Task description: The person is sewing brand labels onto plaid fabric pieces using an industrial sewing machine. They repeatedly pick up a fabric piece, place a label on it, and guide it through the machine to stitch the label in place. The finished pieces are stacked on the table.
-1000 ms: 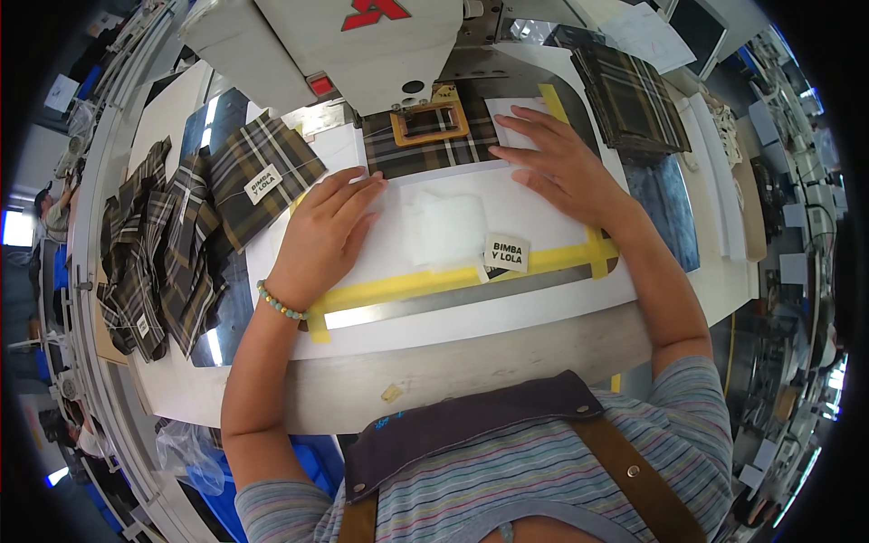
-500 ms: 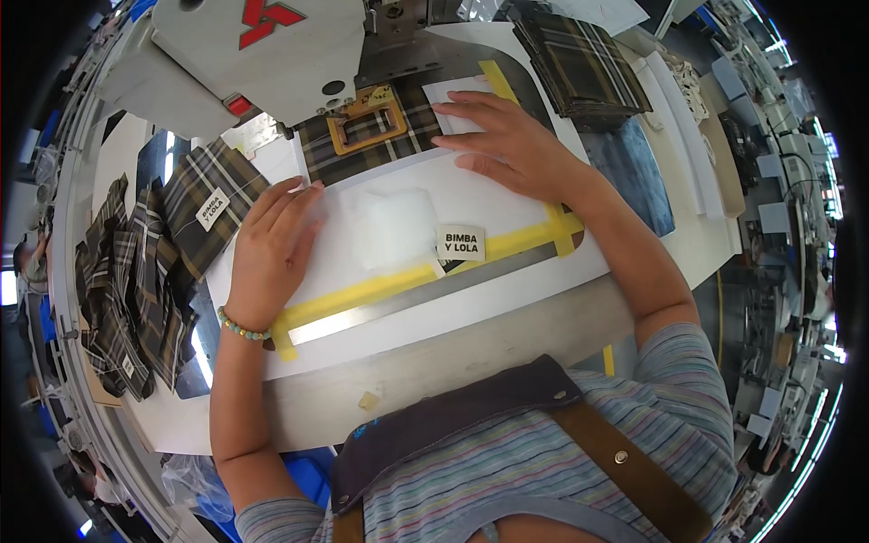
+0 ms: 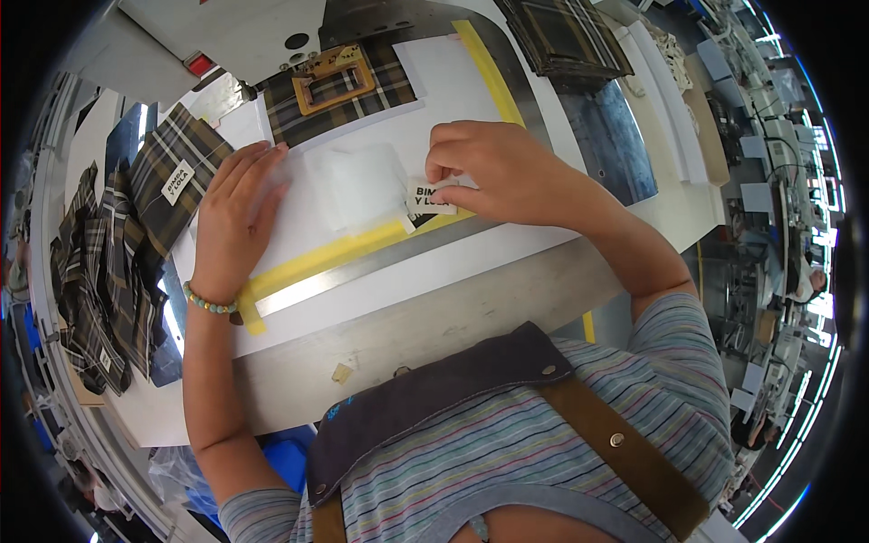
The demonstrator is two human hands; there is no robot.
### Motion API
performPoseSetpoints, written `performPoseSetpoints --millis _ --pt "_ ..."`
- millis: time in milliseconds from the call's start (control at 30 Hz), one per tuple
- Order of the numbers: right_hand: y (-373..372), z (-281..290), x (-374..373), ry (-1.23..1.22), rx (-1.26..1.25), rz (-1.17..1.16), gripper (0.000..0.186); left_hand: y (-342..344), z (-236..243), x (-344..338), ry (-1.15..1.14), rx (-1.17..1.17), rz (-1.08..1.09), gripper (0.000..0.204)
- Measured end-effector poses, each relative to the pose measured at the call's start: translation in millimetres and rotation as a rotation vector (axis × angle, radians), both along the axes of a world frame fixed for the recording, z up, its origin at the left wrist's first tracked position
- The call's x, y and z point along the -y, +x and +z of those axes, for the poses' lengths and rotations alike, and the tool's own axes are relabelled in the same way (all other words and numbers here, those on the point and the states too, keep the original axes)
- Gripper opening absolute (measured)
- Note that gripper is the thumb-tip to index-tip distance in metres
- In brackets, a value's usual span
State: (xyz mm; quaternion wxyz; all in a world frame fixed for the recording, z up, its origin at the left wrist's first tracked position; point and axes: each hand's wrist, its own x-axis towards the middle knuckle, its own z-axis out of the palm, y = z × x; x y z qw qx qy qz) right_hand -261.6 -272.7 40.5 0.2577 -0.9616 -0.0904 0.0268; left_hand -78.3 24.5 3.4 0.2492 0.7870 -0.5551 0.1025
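Observation:
On the white template board (image 3: 344, 253), edged with yellow tape, lie a translucent white square (image 3: 353, 185), a cream printed label (image 3: 423, 201) and a dark label under it. My left hand (image 3: 237, 208) rests open at the board’s left, fingertips near the lower edge of plaid fabric (image 3: 389, 90) in an orange frame (image 3: 303, 90) beneath the machine head. My right hand (image 3: 493, 176) is over the cream label, fingers curled and thumb across it, with a gap between thumb and index.
Loose plaid pieces (image 3: 109, 281) and a labelled plaid panel (image 3: 163, 213) lie left. A plaid stack (image 3: 566, 41) sits back right. The white machine head (image 3: 181, 36) overhangs the top. Blue bins (image 3: 285, 462) are below the table. Co-workers (image 3: 801, 281) are at far right.
My right hand has come down and inward from beside the plaid fabric to the cream label, its fingers curling. My left hand stays at the board’s left. The view has shifted.

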Motion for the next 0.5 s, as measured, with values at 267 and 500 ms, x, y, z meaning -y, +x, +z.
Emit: performPoseSetpoints --millis 267,500 --pt "9 28 23 0.214 -0.009 -0.063 0.015 -32 29 22 -0.189 -0.626 -0.055 0.031" --pt "4 4 8 0.084 0.004 0.031 0.012 -43 44 52 -0.078 -0.606 -0.195 0.028"
